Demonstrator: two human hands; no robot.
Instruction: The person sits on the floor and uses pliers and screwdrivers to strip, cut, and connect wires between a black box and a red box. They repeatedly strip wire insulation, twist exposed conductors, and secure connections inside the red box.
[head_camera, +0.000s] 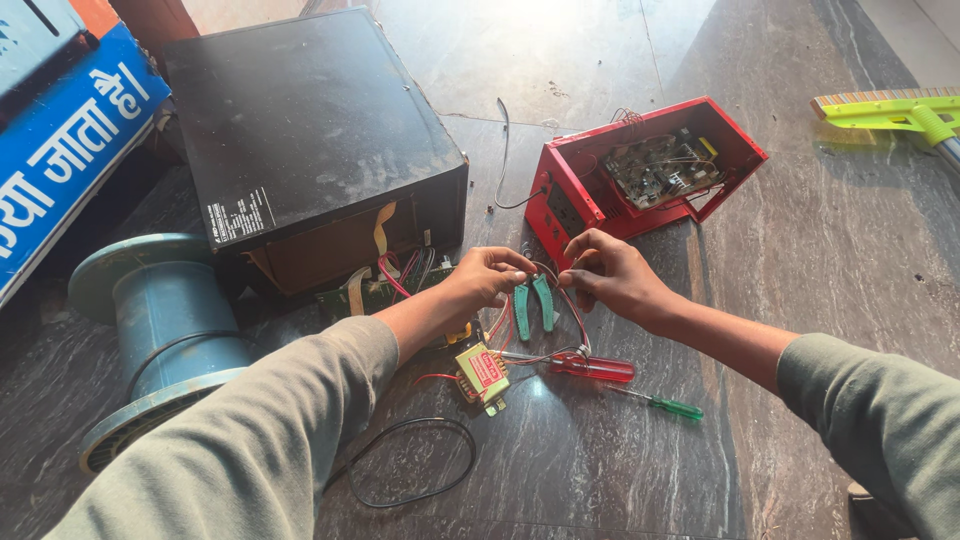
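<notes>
Head view: a black wire loop (410, 463) lies nearest, then two screwdrivers (620, 385). Beyond, left hand (485, 277) grips green-handled pliers (533, 303); right hand (610, 275) fingers pinch a red wire (575, 310). Farther off sits an open red box (650, 170).

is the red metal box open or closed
Open: the red metal box lies with its cover off, and its circuit board and wiring are exposed.

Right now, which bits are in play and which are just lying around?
In hand:
- left hand on green-handled pliers
- right hand holding red wires
- small transformer on the same wires

Lying about:
- red-handled screwdriver
- green-handled screwdriver
- blue spool
- black case
- red box
- broom
</notes>
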